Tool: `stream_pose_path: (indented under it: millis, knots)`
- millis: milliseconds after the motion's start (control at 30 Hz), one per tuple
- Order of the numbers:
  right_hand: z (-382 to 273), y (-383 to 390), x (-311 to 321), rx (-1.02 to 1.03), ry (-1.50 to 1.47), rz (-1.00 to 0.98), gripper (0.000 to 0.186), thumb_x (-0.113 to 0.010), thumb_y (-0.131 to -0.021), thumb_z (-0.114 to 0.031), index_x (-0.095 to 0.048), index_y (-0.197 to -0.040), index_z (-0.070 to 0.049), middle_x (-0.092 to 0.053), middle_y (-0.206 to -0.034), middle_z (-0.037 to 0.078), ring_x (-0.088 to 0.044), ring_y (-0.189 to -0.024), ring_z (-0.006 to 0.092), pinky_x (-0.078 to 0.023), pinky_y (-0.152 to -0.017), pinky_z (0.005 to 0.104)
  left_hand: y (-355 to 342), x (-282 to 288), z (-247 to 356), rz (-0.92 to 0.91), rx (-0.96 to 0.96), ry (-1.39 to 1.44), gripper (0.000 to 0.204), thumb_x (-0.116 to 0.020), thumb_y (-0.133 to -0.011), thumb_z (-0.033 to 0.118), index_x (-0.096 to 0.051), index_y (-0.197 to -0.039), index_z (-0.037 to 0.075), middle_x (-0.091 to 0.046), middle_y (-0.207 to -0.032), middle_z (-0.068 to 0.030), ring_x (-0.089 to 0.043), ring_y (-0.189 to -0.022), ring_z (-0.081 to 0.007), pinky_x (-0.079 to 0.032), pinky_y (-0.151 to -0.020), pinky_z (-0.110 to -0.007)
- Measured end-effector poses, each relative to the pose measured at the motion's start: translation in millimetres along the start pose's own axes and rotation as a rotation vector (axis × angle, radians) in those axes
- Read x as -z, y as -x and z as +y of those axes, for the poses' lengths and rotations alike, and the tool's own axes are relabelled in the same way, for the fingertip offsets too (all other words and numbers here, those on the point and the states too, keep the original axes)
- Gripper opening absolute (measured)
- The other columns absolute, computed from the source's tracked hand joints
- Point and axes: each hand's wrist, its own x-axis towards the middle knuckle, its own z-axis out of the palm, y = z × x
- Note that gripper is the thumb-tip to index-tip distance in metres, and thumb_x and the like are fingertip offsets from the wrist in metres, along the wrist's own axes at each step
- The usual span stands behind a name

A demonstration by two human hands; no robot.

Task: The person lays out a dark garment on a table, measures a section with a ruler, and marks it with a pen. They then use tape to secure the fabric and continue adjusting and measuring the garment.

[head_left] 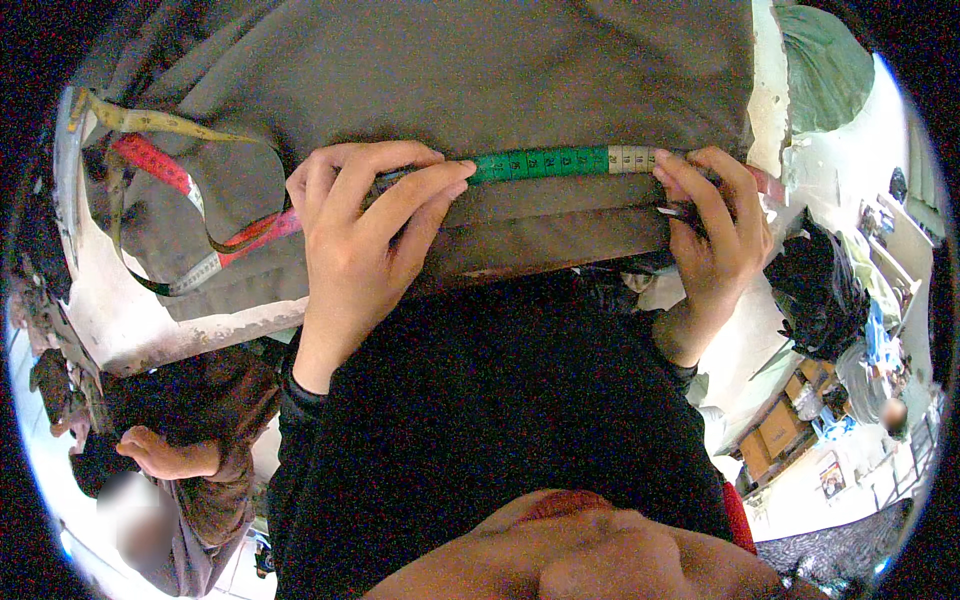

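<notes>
A worn white counter [130, 320] fills the top, with wooden cabinets [775, 435] on a pale floor [820, 500] below its right end, black bags [820, 290] piled beside them.

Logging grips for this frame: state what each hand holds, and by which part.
Both hands hold a measuring tape stretched flat across brown fabric. Left hand pins its green section; right hand pins the white section.

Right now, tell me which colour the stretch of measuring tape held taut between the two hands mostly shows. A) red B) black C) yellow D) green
D: the measuring tape pulled straight between the left hand and the right hand over the grey-brown cloth is mostly green, with a short pale section near the right hand; its red and yellow parts lie loose off to the left.
</notes>
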Motion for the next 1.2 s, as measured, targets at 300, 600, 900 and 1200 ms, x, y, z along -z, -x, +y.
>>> stream_pose_path:
  millis: [300, 600, 900, 1200]
  knots:
    - [3, 3, 6, -0.080, 0.002, -0.016, 0.054, -0.066, -0.054, 0.000, -0.074, -0.102, -0.022, -0.066, -0.105, 0.001, -0.067, -0.086, 0.0239, -0.054, -0.073, 0.0351, -1, 3, 2, -0.036, 0.013, -0.001, 0.032, -0.077, -0.073, 0.011, -0.075, -0.101, 0.025, -0.063, -0.097, 0.0070, -0.054, -0.091, -0.0194, -0.036, -0.085, -0.036]
    - [8, 13, 6, -0.198, 0.029, 0.025, 0.045, -0.067, -0.057, 0.003, -0.074, -0.097, -0.017, -0.065, -0.108, 0.003, -0.066, -0.090, 0.0223, -0.054, -0.077, 0.0345, 1, 4, -2, -0.042, 0.008, 0.004, 0.031, -0.077, -0.072, 0.009, -0.076, -0.099, 0.025, -0.064, -0.096, 0.0066, -0.055, -0.091, -0.0191, -0.037, -0.085, -0.036]
    - [6, 9, 1, -0.323, -0.076, 0.210, 0.036, -0.070, -0.064, 0.012, -0.075, -0.094, -0.008, -0.064, -0.104, 0.007, -0.065, -0.095, 0.0210, -0.053, -0.082, 0.0319, -2, 7, 3, -0.062, 0.022, -0.008, 0.028, -0.077, -0.072, 0.008, -0.076, -0.096, 0.022, -0.064, -0.096, 0.0040, -0.056, -0.091, -0.0199, -0.038, -0.084, -0.036]
    - [8, 5, 3, -0.333, -0.036, 0.232, 0.023, -0.076, -0.070, 0.006, -0.072, -0.091, -0.004, -0.068, -0.102, 0.010, -0.064, -0.098, 0.0235, -0.050, -0.089, 0.0343, -1, 5, 0, -0.038, 0.006, 0.011, 0.031, -0.078, -0.069, 0.008, -0.076, -0.096, 0.023, -0.063, -0.096, 0.0051, -0.055, -0.090, -0.0197, -0.037, -0.085, -0.036]
